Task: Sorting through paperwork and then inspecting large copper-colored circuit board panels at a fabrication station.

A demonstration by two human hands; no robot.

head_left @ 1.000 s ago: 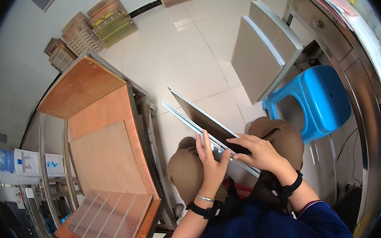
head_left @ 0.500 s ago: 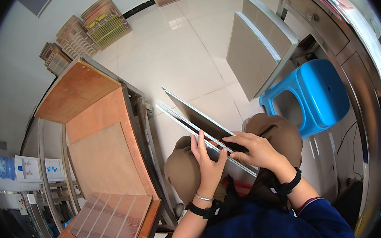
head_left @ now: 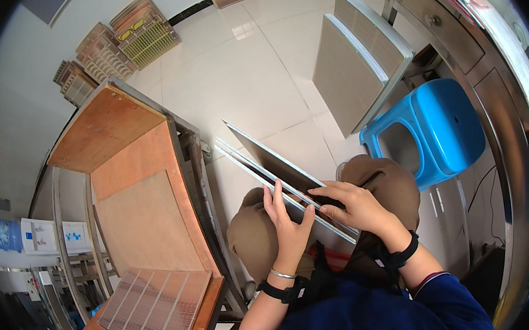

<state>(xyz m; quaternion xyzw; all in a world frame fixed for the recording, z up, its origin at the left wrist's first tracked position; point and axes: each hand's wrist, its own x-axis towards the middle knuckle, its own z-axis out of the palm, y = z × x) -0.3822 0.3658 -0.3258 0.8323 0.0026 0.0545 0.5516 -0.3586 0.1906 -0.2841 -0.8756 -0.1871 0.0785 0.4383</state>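
Seen from above, a pale tiled floor (head_left: 246, 82) fills the upper half of the view. At 9 o'clock stands a metal rack (head_left: 197, 178) with stepped wooden shelves (head_left: 132, 166) — its lowest shelf, near 7 o'clock, holds a flat gridded panel (head_left: 154, 306). At 1 o'clock, two large grey framed panels (head_left: 355, 66) lean upright against a steel cabinet (head_left: 491, 90), and a blue plastic stool (head_left: 434, 126) stands just below them at 2 o'clock. More gridded boards (head_left: 121, 45) lean along the wall at 11 o'clock.

Near the centre, across the seated person's brown-trousered knees (head_left: 389, 182), lies a small stack of thin, flat panels (head_left: 276, 169) — dark faces edged in pale silvery metal, seen almost edge-on. Their long axis runs from 10 o'clock down to 4 o'clock, the far end jutting out over the floor toward the rack, the near end over the lap.

The left hand (head_left: 288, 214) lies flat against the stack's lower edge, fingers straight and pointing up, pressing rather than gripping. The right hand (head_left: 355, 204) curls over the top edge of the panels near their lap end, fingers bent around it. Both wrists wear dark bands.
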